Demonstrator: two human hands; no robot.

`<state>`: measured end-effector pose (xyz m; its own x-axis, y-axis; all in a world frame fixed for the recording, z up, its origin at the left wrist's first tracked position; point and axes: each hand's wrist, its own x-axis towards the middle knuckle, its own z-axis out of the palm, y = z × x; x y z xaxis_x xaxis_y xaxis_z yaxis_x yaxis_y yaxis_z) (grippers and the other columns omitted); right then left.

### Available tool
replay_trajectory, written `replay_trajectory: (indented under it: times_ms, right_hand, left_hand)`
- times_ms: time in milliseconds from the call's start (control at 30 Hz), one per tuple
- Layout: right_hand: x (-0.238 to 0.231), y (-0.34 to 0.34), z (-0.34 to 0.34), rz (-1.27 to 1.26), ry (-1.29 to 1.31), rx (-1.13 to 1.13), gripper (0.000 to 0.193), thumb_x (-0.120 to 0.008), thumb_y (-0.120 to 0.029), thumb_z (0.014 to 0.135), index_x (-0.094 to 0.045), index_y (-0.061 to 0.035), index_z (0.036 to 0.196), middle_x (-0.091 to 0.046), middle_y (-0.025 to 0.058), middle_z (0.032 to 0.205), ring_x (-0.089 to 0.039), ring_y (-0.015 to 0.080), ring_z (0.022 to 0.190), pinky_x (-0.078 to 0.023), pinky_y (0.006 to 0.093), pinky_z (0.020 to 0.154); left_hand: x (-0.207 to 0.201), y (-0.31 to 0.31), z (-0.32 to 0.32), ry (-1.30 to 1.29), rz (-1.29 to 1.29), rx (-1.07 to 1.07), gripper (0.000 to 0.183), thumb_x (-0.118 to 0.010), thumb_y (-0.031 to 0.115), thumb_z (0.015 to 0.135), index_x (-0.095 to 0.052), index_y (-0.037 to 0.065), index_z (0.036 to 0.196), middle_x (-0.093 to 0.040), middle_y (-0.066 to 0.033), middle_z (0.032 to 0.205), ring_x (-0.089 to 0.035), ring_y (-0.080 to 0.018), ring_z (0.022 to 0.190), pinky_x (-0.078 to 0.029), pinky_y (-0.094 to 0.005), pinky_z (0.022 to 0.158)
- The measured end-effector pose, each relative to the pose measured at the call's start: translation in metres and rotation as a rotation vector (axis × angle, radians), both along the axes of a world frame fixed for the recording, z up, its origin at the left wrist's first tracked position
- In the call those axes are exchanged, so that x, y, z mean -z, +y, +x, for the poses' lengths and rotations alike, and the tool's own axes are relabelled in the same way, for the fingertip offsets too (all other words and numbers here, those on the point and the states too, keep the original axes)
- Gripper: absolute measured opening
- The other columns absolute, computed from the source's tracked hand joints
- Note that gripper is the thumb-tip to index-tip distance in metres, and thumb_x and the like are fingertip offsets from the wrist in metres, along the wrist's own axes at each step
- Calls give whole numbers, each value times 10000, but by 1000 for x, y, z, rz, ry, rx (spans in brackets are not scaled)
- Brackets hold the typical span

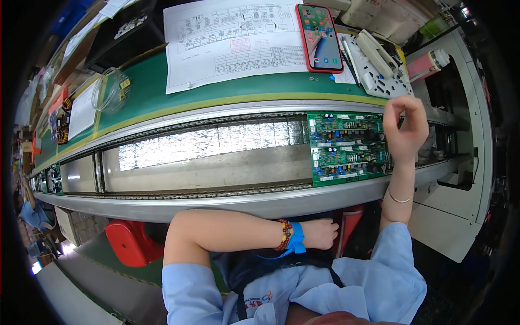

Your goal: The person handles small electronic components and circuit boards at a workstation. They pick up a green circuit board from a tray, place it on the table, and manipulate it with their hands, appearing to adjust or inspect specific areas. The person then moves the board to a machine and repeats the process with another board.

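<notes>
The right hand point(405, 127) hovers at three o'clock of the green circuit board point(348, 147), fingertips pinched, perhaps on something tiny. The left hand point(320, 234) rests loosely curled, empty, at six o'clock.

A single head-worn fisheye view is looking steeply down from above the person's own chest, facing forward over the conveyor track point(216, 179) toward the green bench point(162, 86) beyond. It is sitting close, with the forearms entering from the lower edge. Straight rails are bowing toward the rim, and the corners are fading to black.
</notes>
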<state>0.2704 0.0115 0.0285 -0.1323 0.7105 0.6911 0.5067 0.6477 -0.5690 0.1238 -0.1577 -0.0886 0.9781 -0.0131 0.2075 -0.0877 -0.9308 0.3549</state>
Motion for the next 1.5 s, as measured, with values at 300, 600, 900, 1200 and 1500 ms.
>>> replay_trajectory:
  times_ms: [300,600,900,1200,1500]
  right_hand:
    - [-1,-59,-75,-124,-854,-410,299,-691,-152,698,-567,-68,956,-565,37,820,-552,205,805,-403,347,802]
    - [12,-71,-83,-184,-1045,-297,291,-661,-239,746,-548,-52,938,-536,53,775,-538,205,782,-390,328,780]
    - [8,-73,-67,-222,-1078,-215,279,-671,-211,733,-542,-50,921,-530,62,770,-535,214,775,-385,329,751]
    - [7,-74,-15,-342,-1095,13,255,-643,-184,761,-552,-55,962,-546,78,806,-541,241,815,-377,351,768]
    - [25,-66,52,-330,-1095,305,225,-649,-246,750,-553,-68,849,-548,69,801,-549,222,818,-377,346,775]
  left_hand:
    - [2,4,0,68,85,86,101,-589,166,708,-627,94,768,-591,-24,822,-533,-191,884,-424,-301,695]
    - [8,4,0,39,62,87,95,-595,181,705,-632,106,750,-590,-17,812,-536,-192,880,-434,-311,698]
    - [19,-1,5,-12,72,56,99,-581,188,709,-635,106,719,-590,-18,770,-546,-193,848,-433,-311,658]
    - [11,1,-2,-40,58,47,96,-576,187,713,-623,104,714,-578,-22,752,-536,-190,833,-428,-306,656]
    - [-12,15,-3,67,-3,147,76,-555,147,736,-583,83,766,-554,-31,819,-514,-188,864,-430,-294,700]
